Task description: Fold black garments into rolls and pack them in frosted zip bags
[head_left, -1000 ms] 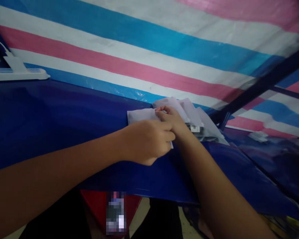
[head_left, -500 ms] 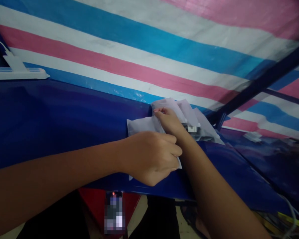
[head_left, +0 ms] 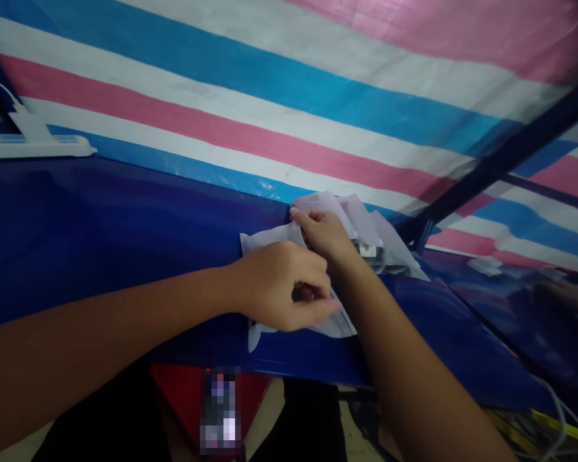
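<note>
A frosted white plastic bag lies on the blue table under both my hands. My left hand hovers over its middle, fingers curled, with the thumb stretched toward the bag's near right side. What its fingertips hold, if anything, is hidden. My right hand is closed at the bag's far right corner, thumb pressed against the fingers, seeming to grip the edge. Right behind that hand, several similar frosted bags overlap, with a dark item and white label showing at their near edge.
A white power strip with a plugged-in adapter sits at the table's far left. Striped plastic sheeting hangs behind the blue table. A dark slanted bar stands right. Below, a phone-like, pixelated object rests on a red seat.
My left hand has moved slightly up and left, its thumb now extended. My right thumb has shifted at the bag's far corner. More of the bag's near edge shows.
</note>
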Action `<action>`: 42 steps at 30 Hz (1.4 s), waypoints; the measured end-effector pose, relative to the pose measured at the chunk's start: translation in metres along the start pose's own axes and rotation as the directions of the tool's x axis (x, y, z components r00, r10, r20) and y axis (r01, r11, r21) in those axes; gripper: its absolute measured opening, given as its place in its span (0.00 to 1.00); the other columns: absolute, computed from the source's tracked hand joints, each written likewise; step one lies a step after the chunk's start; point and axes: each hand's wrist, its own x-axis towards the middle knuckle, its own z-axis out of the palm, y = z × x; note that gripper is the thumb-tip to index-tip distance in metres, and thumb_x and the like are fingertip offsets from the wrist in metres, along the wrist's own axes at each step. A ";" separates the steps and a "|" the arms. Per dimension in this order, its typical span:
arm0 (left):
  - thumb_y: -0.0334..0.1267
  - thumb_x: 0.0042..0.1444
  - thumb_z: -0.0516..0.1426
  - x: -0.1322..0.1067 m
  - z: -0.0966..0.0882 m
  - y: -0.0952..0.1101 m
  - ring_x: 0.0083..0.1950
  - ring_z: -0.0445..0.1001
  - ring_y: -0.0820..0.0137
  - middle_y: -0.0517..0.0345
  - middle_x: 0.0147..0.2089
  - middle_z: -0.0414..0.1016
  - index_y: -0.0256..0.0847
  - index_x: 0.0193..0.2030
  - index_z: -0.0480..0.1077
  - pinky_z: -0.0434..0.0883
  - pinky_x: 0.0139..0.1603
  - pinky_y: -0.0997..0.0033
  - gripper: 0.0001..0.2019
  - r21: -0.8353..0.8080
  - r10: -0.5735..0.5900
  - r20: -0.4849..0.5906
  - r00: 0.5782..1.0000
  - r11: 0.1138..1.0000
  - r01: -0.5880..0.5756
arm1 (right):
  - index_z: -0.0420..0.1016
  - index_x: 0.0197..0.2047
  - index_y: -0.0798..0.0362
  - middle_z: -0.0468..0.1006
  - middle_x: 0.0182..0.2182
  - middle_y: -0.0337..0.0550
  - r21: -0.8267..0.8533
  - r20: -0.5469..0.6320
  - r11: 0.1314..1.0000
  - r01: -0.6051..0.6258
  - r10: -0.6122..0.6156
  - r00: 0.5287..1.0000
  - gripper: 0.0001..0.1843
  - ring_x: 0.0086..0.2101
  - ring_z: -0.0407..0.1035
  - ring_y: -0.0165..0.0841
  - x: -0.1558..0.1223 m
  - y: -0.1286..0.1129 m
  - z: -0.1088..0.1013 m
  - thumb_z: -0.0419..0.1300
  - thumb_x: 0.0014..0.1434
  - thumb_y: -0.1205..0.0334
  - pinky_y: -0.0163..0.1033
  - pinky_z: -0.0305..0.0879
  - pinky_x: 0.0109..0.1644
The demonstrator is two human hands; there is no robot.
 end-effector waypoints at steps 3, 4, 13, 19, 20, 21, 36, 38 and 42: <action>0.36 0.66 0.59 0.002 -0.004 -0.009 0.27 0.68 0.74 0.61 0.25 0.73 0.40 0.24 0.70 0.65 0.32 0.68 0.16 -0.002 -0.064 -0.086 0.994 0.998 0.064 | 0.65 0.22 0.50 0.64 0.16 0.35 -0.007 -0.010 0.999 0.040 -0.040 0.999 0.25 0.20 0.56 0.27 0.000 0.000 0.000 0.64 0.70 0.55 0.36 0.55 0.24; 0.36 0.66 0.59 0.003 -0.005 -0.012 0.27 0.68 0.75 0.61 0.24 0.72 0.40 0.24 0.70 0.65 0.32 0.68 0.17 0.003 -0.088 -0.107 0.990 0.996 0.089 | 0.65 0.22 0.50 0.64 0.17 0.35 0.003 -0.003 0.999 0.050 -0.050 0.999 0.25 0.20 0.57 0.27 0.001 0.001 -0.001 0.64 0.70 0.55 0.36 0.55 0.24; 0.39 0.65 0.59 0.001 -0.009 -0.034 0.26 0.66 0.74 0.62 0.24 0.70 0.40 0.25 0.74 0.62 0.30 0.68 0.16 -0.008 -0.213 -0.152 0.965 0.977 0.214 | 0.71 0.26 0.51 0.72 0.21 0.38 0.074 0.001 0.991 0.109 -0.110 0.994 0.15 0.23 0.65 0.29 0.012 0.018 -0.003 0.67 0.63 0.60 0.36 0.61 0.28; 0.40 0.65 0.59 0.001 -0.010 -0.034 0.26 0.65 0.74 0.61 0.24 0.70 0.40 0.24 0.74 0.61 0.29 0.67 0.17 -0.006 -0.238 -0.135 0.962 0.971 0.239 | 0.73 0.25 0.52 0.72 0.19 0.38 -0.033 -0.029 0.992 0.122 -0.123 0.992 0.16 0.22 0.64 0.30 0.015 0.018 -0.005 0.66 0.64 0.60 0.38 0.59 0.28; 0.40 0.65 0.59 0.001 -0.011 -0.034 0.26 0.65 0.74 0.61 0.24 0.71 0.40 0.25 0.74 0.61 0.29 0.67 0.17 -0.007 -0.243 -0.133 0.961 0.970 0.244 | 0.72 0.25 0.52 0.71 0.19 0.37 -0.052 -0.034 0.989 0.136 -0.138 0.990 0.16 0.22 0.64 0.30 0.015 0.018 -0.005 0.66 0.64 0.60 0.38 0.59 0.29; 0.40 0.65 0.59 0.001 -0.011 -0.034 0.26 0.65 0.75 0.61 0.25 0.72 0.40 0.25 0.74 0.61 0.30 0.67 0.16 -0.008 -0.249 -0.129 0.960 0.968 0.250 | 0.72 0.24 0.52 0.71 0.18 0.36 -0.070 -0.035 0.986 0.148 -0.151 0.988 0.16 0.22 0.63 0.29 0.016 0.019 -0.006 0.66 0.64 0.61 0.38 0.58 0.28; 0.39 0.61 0.60 0.004 -0.021 -0.038 0.26 0.60 0.75 0.65 0.21 0.62 0.40 0.22 0.68 0.57 0.31 0.67 0.16 0.030 -0.363 -0.022 0.932 0.931 0.363 | 0.67 0.37 0.48 0.74 0.19 0.34 -0.138 0.058 0.985 0.103 -0.096 0.994 0.13 0.19 0.67 0.31 0.005 0.008 -0.018 0.69 0.63 0.57 0.36 0.60 0.22; 0.39 0.61 0.60 0.005 -0.022 -0.040 0.26 0.59 0.75 0.65 0.21 0.62 0.40 0.22 0.69 0.56 0.31 0.67 0.15 0.061 -0.368 -0.032 0.929 0.927 0.370 | 0.67 0.34 0.49 0.71 0.18 0.33 -0.115 0.149 0.985 0.126 -0.108 0.983 0.14 0.19 0.65 0.29 0.001 0.005 -0.021 0.70 0.61 0.59 0.33 0.57 0.21; 0.38 0.61 0.60 0.004 -0.024 -0.042 0.26 0.61 0.75 0.64 0.22 0.65 0.40 0.23 0.72 0.58 0.32 0.66 0.14 0.074 -0.397 -0.045 0.917 0.914 0.399 | 0.66 0.25 0.51 0.66 0.17 0.34 -0.094 0.389 0.990 0.102 -0.058 0.919 0.14 0.18 0.59 0.24 -0.004 0.000 -0.026 0.65 0.59 0.66 0.30 0.51 0.20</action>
